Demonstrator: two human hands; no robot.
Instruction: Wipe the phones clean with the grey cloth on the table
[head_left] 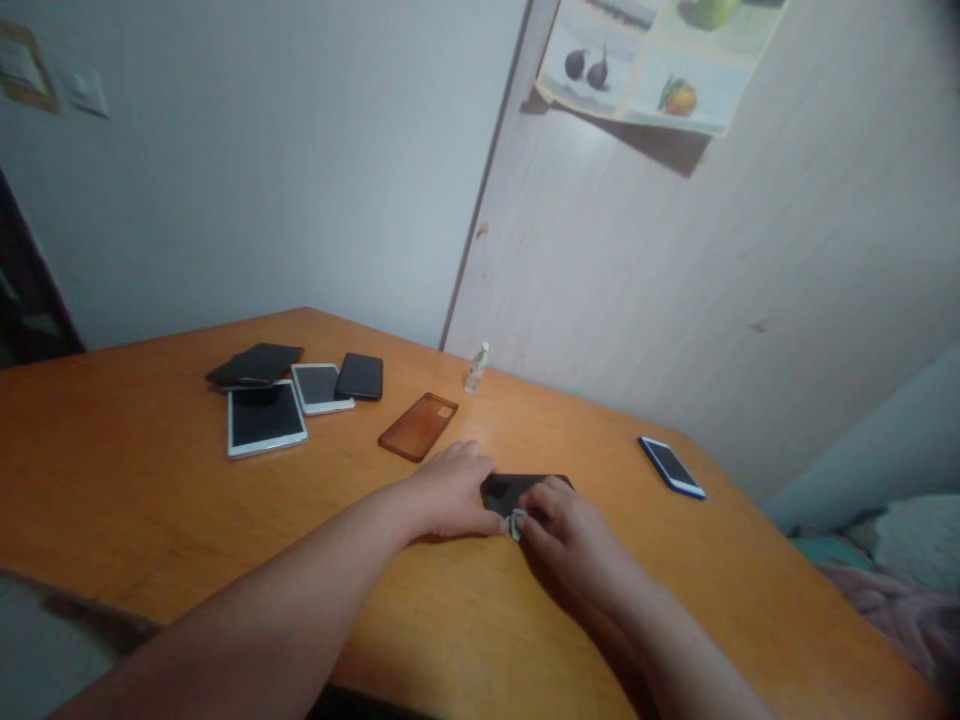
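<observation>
Phone (pixel 501 487) lay flat on the tabletop (pixel 420 620), beneath both hands. Well to its left, a white tablet (pixel 266 415) sat against a dark stack (pixel 259 366). The left hand (pixel 455 490) held the phone's left end between thumb and fingers, while the right hand (pixel 574 530) curled over its right half. Beside the tablet, a black device (pixel 361 377) overlapped a small white device (pixel 316 385). Far right lay a blue-edged phone (pixel 673 467); beyond the left hand, a brown case (pixel 418 427). Near the back edge stood a bottle (pixel 475 371). The right fingers pinched a pale cloth (pixel 515 524) at the phone's near edge.
</observation>
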